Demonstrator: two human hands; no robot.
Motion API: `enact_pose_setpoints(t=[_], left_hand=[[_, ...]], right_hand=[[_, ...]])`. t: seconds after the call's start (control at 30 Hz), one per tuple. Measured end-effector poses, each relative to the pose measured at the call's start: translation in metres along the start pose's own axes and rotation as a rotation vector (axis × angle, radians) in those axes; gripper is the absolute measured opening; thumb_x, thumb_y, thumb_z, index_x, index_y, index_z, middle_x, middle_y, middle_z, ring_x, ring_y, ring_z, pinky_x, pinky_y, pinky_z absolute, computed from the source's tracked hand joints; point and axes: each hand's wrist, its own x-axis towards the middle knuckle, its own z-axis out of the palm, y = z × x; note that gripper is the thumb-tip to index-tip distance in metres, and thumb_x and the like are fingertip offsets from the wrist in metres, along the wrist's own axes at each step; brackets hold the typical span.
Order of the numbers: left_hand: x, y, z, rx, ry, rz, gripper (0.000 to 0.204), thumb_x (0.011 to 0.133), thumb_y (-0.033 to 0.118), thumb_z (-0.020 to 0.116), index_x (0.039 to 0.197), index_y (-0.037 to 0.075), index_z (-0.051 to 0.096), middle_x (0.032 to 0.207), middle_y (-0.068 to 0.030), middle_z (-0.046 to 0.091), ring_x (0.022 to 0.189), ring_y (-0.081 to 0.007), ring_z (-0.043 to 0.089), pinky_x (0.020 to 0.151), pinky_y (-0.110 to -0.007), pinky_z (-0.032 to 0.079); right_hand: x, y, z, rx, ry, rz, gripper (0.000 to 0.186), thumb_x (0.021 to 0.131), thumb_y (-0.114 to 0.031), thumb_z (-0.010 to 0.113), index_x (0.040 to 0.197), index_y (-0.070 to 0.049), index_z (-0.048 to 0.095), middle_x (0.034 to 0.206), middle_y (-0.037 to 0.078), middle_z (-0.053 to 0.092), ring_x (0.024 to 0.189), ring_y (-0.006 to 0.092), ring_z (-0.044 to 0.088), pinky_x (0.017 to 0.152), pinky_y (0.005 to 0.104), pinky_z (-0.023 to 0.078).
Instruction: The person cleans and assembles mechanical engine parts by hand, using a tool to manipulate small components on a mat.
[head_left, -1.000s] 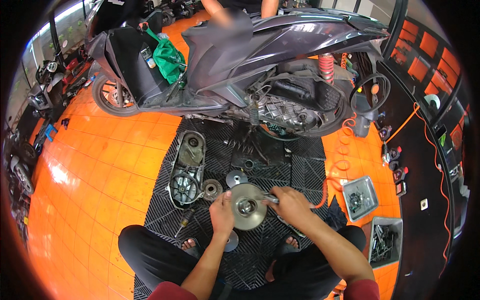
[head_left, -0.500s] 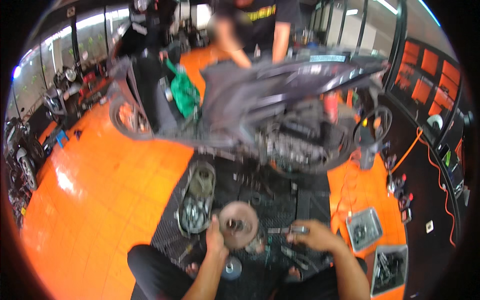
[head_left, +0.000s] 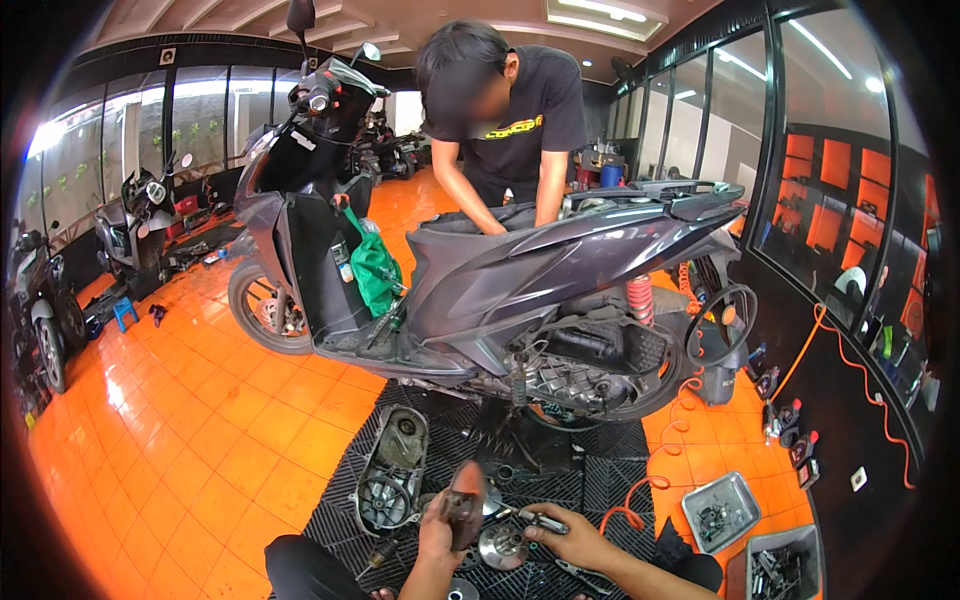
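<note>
My left hand [head_left: 436, 530] is closed around a brownish round metal part, a clutch bell by its look [head_left: 463, 507], tilted nearly edge-on. My right hand [head_left: 572, 540] is closed on a short silver cylindrical tool [head_left: 543, 521] that points left toward the bell; its exact kind is not clear. Between and just below the hands, a shiny round metal disc with a central hub [head_left: 503, 548] lies on the black mat [head_left: 335, 500]. A second disc [head_left: 462, 590] shows partly at the lower edge, near my left forearm. Left of the hands rests a long grey engine cover [head_left: 390, 470].
A dark scooter [head_left: 560, 260] stands ahead, its rear side opened up. Behind it a person in a dark shirt [head_left: 530, 110] reaches into its seat area. Two grey trays of metal parts, one farther [head_left: 752, 515] and one nearer [head_left: 810, 545], stand right, beside a coiled orange hose [head_left: 640, 482].
The view has tilted upward, showing more of the room. The clutch bell has turned from face-on to nearly edge-on. My right hand with the tool has come left, closer to it.
</note>
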Motion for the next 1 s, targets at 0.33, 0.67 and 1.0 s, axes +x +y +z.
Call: enact_pose_setpoints(t=[0.33, 0.67, 1.0], left_hand=[[-0.015, 0.003, 0.004, 0.233, -0.242, 0.179, 0.077, 0.107, 0.059, 0.04, 0.154, -0.002, 0.04, 0.144, -0.0171, 0.049, 0.134, -0.0291, 0.052, 0.114, -0.042, 0.042], [-0.026, -0.042, 0.01, 0.24, -0.232, 0.406, 0.062, 0.1, 0.026, 0.067, 0.153, 0.005, 0.044, 0.134, -0.0184, 0.061, 0.117, -0.0267, 0.061, 0.099, -0.041, 0.05], [0.019, -0.048, -0.04, -0.469, -0.186, -0.174, 0.076, 0.096, 0.067, 0.044, 0.141, 0.006, 0.051, 0.134, -0.0234, 0.058, 0.121, -0.04, 0.058, 0.101, -0.06, 0.049]], right_hand=[[0.001, 0.012, 0.022, 0.354, 0.052, 0.132, 0.042, 0.107, -0.028, 0.062, 0.139, -0.001, 0.058, 0.119, 0.008, 0.069, 0.108, 0.014, 0.062, 0.095, 0.0289, 0.05], [-0.013, -0.008, 0.046, 0.124, 0.191, 0.026, 0.049, 0.1, -0.041, 0.068, 0.134, -0.005, 0.064, 0.122, 0.013, 0.071, 0.114, 0.023, 0.066, 0.094, 0.0376, 0.053], [-0.024, -0.035, 0.01, -0.369, -0.06, 0.016, 0.043, 0.098, -0.034, 0.071, 0.127, -0.003, 0.065, 0.11, 0.016, 0.074, 0.102, 0.0306, 0.073, 0.088, 0.0401, 0.055]])
